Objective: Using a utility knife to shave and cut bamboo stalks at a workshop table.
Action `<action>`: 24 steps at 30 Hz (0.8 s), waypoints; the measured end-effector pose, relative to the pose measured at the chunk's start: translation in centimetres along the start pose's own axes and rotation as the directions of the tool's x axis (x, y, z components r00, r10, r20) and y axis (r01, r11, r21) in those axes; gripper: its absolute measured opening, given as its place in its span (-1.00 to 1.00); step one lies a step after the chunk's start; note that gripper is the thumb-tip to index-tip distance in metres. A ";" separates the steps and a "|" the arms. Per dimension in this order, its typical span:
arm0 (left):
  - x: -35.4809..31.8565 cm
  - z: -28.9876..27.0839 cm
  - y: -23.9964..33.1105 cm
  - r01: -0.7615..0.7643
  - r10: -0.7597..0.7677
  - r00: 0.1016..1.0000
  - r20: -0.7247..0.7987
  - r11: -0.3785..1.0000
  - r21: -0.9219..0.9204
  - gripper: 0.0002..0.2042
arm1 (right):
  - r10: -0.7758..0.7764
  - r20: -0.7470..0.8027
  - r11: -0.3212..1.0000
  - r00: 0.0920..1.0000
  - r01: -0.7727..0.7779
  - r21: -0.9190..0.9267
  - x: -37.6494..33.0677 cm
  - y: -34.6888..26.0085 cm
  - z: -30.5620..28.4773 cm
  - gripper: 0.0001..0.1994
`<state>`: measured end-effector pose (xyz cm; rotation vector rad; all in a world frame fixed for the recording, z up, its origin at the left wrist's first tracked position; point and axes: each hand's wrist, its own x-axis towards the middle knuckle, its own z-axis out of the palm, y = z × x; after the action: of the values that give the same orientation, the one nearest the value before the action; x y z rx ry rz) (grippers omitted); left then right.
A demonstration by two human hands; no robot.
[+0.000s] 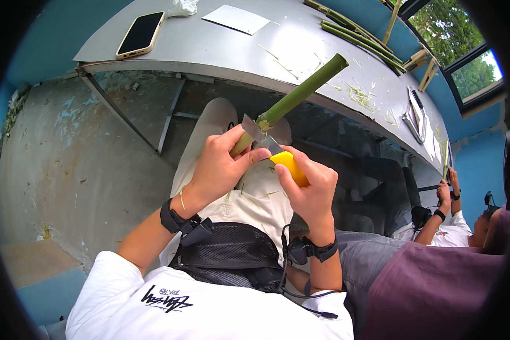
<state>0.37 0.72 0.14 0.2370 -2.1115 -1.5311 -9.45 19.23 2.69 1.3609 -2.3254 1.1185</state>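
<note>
A green bamboo stalk (306, 92) slants up and away from my lap, its far end over the table edge. My left hand (221, 157) is closed around its paler lower part, thumb toward the blade. In my right hand (311, 180) is a yellow-handled knife (289, 168); its metal blade lies against the stalk near a frayed joint (263, 122). Another flat metal piece (251, 128) shows beside my left fingers; whether it belongs to the same blade I cannot tell. Thin shavings lie on my light trousers (255, 209).
The grey table (192, 42) spans the far side, bearing a phone (141, 34), a white card (236, 19), bamboo stalks (360, 42), a hand saw (416, 116) and scattered shavings. At right sits a person in a purple shirt (430, 283); beyond, another person's hands (449, 190) hold a green strip.
</note>
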 end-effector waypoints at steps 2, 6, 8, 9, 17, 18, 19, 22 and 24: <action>0.0 -0.1 -0.2 -0.019 0.020 0.999 -0.026 0.999 0.035 -0.58 | -0.013 -0.005 1.000 1.000 0.013 -0.015 0.0 0.0 0.0 -0.68; 0.3 -0.4 -0.4 -0.030 0.037 0.998 -0.046 0.989 0.147 -0.55 | -0.032 -0.020 0.997 0.999 0.031 -0.067 0.0 -0.3 -0.1 -0.68; 0.3 -0.6 -0.5 -0.007 0.017 0.999 -0.050 0.982 0.189 -0.54 | -0.041 -0.039 0.996 0.998 0.038 -0.081 0.0 -0.4 0.0 -0.68; 0.4 -0.6 -0.5 0.002 0.008 0.999 -0.047 0.978 0.211 -0.53 | -0.047 -0.053 0.996 0.997 0.042 -0.085 -0.1 -0.4 0.2 -0.68; 1.0 -0.6 -3.7 0.143 -0.150 0.986 -0.079 0.986 -0.089 -0.36 | 0.024 -0.220 1.000 0.975 -0.022 0.015 -0.6 0.4 1.1 -0.72; 0.8 -0.9 -3.8 0.158 -0.162 0.987 -0.017 0.977 -0.145 -0.44 | 0.054 -0.211 0.998 0.976 -0.046 0.042 -0.6 0.7 1.1 -0.72; 0.7 -1.2 -3.6 0.177 -0.171 0.984 0.045 0.964 -0.198 -0.51 | 0.083 -0.202 0.995 0.976 -0.071 0.069 -0.6 0.9 1.0 -0.72; 0.8 -2.0 -1.8 0.292 -0.180 0.950 0.255 0.799 -0.525 -0.73 | 0.147 -0.151 0.984 0.977 -0.130 0.120 -0.9 1.5 0.6 -0.73; 0.9 -2.3 -1.5 0.349 -0.140 0.926 0.352 0.675 -0.650 -0.76 | 0.168 -0.138 0.975 0.976 -0.145 0.166 -0.9 1.6 0.4 -0.74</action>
<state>0.52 -2.10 -0.50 0.0248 -1.5337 -2.5483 -10.17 19.95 1.13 1.1098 -2.3097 1.4235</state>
